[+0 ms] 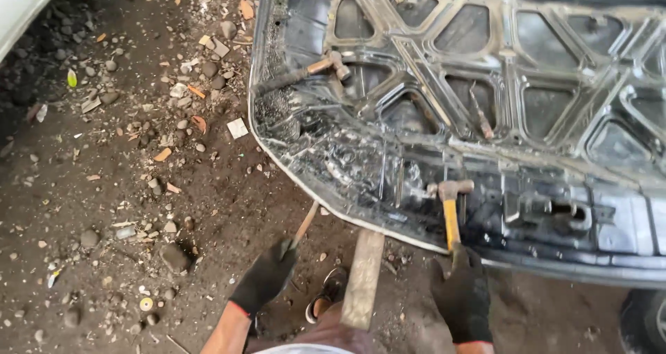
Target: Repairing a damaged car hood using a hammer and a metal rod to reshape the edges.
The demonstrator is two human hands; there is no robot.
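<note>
The right hand [463, 295] is clenched on a yellow-handled hammer [452, 208], its head at the hood's [444, 118] near edge. The left hand [267, 276] grips a thin rod [305, 223] against that rim. The hood's near-left corner is crumpled; a second hammer [312, 70] lies there.

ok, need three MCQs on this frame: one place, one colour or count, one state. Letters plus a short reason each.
1. Where does the head of the yellow-handled hammer rest?
A. on the dirt
B. on the upturned car hood
C. on the wooden plank

2. Colour of the gloves?
A. black
B. white
C. blue

3. The left hand is
A. empty
B. gripping a thin rod
C. flat on the ground

Answers: B, the head lies on the metal near the edge; A, both the left and the right hand wear black; B, fingers closed round the rod.
</note>
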